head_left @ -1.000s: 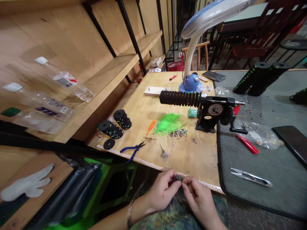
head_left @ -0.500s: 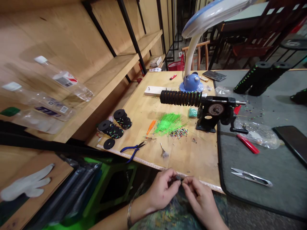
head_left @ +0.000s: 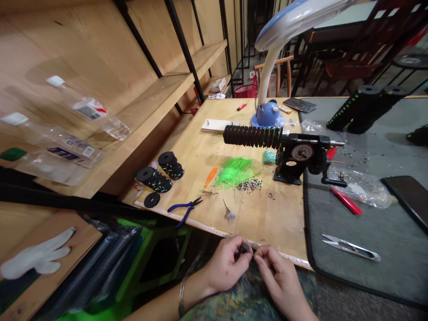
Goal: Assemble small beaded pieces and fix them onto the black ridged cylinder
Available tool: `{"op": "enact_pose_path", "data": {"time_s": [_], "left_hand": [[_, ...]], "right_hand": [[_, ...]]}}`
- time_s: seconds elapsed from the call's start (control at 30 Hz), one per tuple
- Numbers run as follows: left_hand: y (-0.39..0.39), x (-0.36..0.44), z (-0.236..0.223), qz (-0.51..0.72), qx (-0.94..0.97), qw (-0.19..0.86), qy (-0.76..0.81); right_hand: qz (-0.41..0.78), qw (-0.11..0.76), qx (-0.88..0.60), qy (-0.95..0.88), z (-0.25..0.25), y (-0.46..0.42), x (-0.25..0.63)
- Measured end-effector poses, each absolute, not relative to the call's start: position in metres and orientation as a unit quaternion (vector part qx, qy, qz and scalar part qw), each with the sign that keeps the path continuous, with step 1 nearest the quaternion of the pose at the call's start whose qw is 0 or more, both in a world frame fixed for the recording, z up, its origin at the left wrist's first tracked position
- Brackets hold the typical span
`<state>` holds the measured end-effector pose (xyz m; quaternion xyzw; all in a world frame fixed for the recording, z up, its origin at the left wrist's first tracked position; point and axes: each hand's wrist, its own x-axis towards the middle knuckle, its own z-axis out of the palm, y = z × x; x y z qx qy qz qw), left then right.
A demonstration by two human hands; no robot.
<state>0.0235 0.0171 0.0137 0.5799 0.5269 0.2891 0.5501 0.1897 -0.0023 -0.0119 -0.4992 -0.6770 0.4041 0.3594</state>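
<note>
My left hand [head_left: 227, 263] and my right hand [head_left: 279, 278] meet at the table's near edge, fingertips pinched together around a small dark piece [head_left: 246, 246] that I cannot name. Both hands are closed. On the wooden table [head_left: 277, 218] ahead lie a heap of green strands [head_left: 234, 171], a scatter of coloured beads [head_left: 249, 185], blue-handled pliers [head_left: 183, 208] and an orange-handled tool [head_left: 210, 177]. A black hand-crank winder [head_left: 297, 158] holds a long stack of black discs [head_left: 252, 136].
Black discs [head_left: 160, 176] are piled at the table's left. A grey mat [head_left: 368, 223] on the right carries thread snips [head_left: 351, 247], a red tool [head_left: 346, 201], a phone [head_left: 408, 196] and black rolls [head_left: 364, 107]. A blue lamp [head_left: 267, 113] stands behind. Bottles [head_left: 87, 111] lie on the left shelf.
The fingertips have shifted slightly around the small piece; the hands stay at the table edge. Nothing else has moved.
</note>
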Motion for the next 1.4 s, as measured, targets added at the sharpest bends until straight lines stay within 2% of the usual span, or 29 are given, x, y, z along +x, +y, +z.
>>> {"op": "enact_pose_path", "data": {"time_s": [0.27,0.53,0.8,1.0,1.3,1.4], "left_hand": [[0.017,0.025,0.009,0.276,0.607,0.506,0.547],[0.017,0.029,0.015,0.282,0.575,0.52,0.565],[0.019,0.022,0.022,0.264,0.637,0.484,0.539],[0.022,0.024,0.024,0.305,0.601,0.487,0.556],[0.026,0.021,0.02,0.345,0.576,0.467,0.575],[0.031,0.012,0.018,0.372,0.525,0.497,0.582]], "right_hand": [[0.41,0.345,-0.497,-0.682,-0.015,-0.003,0.19],[0.426,0.359,-0.499,-0.664,-0.017,-0.001,0.19],[0.455,0.351,-0.498,-0.65,-0.014,0.002,0.19],[0.404,0.356,-0.512,-0.67,-0.011,0.001,0.187],[0.393,0.375,-0.525,-0.655,-0.014,-0.002,0.193],[0.407,0.393,-0.548,-0.616,-0.014,-0.003,0.199]]}}
